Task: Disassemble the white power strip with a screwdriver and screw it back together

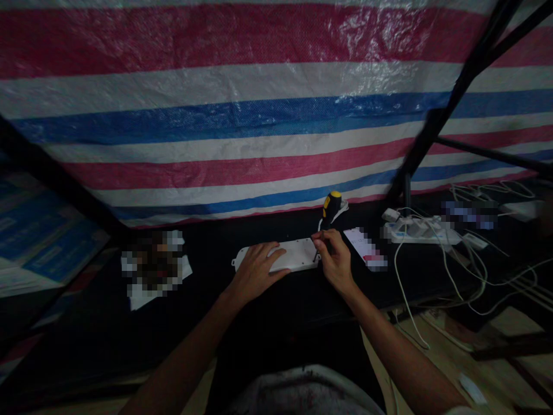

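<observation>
A long white casing, like a power strip seen from its flat side, lies on the black table in front of me. My left hand rests spread over its left part, fingers apart. At its right end my right hand is closed in a pinch, with a thin dark shaft showing beneath the fingers; what exactly the fingertips hold is too small to make out. Just behind the right hand, a yellow and black screwdriver handle stands up at a tilt, beside a bit of white cable.
Right of my hands lies a phone with a lit screen. Farther right, a white power strip holds plugs and tangled white cables. Paper with blurred items is on the left. A striped sheet hangs behind the black table.
</observation>
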`<state>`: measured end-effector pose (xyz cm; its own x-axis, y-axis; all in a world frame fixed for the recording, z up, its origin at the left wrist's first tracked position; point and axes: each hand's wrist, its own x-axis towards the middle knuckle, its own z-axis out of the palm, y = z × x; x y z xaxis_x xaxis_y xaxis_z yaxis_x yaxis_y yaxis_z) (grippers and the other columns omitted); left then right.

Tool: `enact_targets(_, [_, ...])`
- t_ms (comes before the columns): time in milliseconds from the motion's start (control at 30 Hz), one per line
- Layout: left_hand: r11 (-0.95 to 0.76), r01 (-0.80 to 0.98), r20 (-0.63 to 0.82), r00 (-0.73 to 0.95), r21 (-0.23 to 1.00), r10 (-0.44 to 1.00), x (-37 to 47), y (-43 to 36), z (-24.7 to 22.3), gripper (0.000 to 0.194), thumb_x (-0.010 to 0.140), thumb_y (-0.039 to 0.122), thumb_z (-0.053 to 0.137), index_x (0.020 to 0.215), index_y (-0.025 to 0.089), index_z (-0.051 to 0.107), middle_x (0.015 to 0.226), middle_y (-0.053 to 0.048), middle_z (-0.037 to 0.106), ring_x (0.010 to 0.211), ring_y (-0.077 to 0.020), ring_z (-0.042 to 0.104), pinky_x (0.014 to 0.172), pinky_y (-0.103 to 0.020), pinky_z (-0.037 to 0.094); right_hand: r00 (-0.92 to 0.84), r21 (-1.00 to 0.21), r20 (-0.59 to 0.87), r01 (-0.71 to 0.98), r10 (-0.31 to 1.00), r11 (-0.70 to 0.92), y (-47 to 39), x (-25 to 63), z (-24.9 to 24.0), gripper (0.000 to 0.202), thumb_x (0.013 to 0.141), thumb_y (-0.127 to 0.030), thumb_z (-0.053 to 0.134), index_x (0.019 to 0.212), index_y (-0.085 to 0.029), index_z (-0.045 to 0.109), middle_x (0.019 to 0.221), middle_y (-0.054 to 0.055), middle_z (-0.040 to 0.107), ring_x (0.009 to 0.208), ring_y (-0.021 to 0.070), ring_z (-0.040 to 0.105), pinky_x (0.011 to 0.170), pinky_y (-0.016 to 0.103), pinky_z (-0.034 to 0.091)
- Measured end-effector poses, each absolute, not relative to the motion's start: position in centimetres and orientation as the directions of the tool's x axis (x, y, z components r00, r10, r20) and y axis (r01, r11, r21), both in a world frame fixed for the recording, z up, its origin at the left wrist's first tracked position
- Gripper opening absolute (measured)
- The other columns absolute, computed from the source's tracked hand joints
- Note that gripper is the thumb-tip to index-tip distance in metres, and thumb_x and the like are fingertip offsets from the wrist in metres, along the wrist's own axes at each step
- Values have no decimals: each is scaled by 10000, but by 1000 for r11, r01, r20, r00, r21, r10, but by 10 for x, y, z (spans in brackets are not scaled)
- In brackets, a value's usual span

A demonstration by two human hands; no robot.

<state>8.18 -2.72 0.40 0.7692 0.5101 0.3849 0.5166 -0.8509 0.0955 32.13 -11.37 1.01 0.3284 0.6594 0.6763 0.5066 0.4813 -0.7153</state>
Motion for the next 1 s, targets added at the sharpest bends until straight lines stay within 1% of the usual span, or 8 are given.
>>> enact_targets(67, [-852,514,394,766,98,508,82,-27,3,481,1012,530,695,1384,226,681,1450,-126,655,1312,-329,603,1137,-501,468,330,-698,693,532,641,481,-113,322,9,148,1038,-377,670,1001,-240,709,979,55,717,922,232,646,836,381,509])
enact_targets(233, [-855,507,403,765,104,503,81,-28,4,467,1012,515,700,1387,236,680,1450,-120,656,1308,-329,609,1131,-501,476,389,-768,634,418,668,486,-112,320,6,170,1087,-360,582,1183,-243,661,1013,56,725,941,226,688,884,397,533])
enact_targets(433, [-857,498,406,762,131,505,81,-27,4,455,1007,506,709,1380,246,688,1444,-120,657,1307,-333,609,1135,-516,475,324,-679,710,550,626,486,-114,322,12,143,1051,-357,647,988,-244,707,970,58,702,932,239,638,832,385,508])
enact_targets(567, [-858,496,403,764,132,503,81,-27,4,458,1004,492,720,1385,240,682,1449,-123,654,1311,-333,607,1137,-518,473,359,-732,661,499,659,464,-115,322,15,201,1097,-371,548,1086,-242,701,971,55,720,930,229,666,842,379,515])
enact_targets(633, [-858,498,398,767,126,503,82,-27,5,470,998,486,729,1387,226,680,1449,-130,652,1311,-339,606,1137,-522,470,361,-752,640,478,679,454,-115,324,15,214,1095,-388,550,1114,-238,701,958,50,720,923,223,675,837,368,515])
enact_targets(733, [-857,501,389,770,122,505,82,-27,5,486,991,484,740,1389,212,675,1454,-135,648,1304,-340,606,1130,-520,470,346,-763,622,472,703,442,-113,327,18,218,1079,-412,582,1085,-231,703,889,29,704,825,201,661,763,337,505])
enact_targets(833, [-857,498,384,771,136,509,81,-26,4,469,998,485,730,1388,229,673,1456,-124,644,1305,-334,603,1126,-516,466,347,-772,611,457,712,440,-111,330,21,232,1099,-404,538,1093,-233,695,802,0,667,711,172,614,680,308,480])
enact_targets(1000, [-856,487,397,761,171,512,81,-25,5,450,995,496,732,1365,244,681,1440,-117,644,1304,-329,598,1116,-510,457,374,-778,615,428,694,460,-107,330,26,224,1109,-390,521,1113,-238,686,749,-20,622,626,148,542,596,285,433])
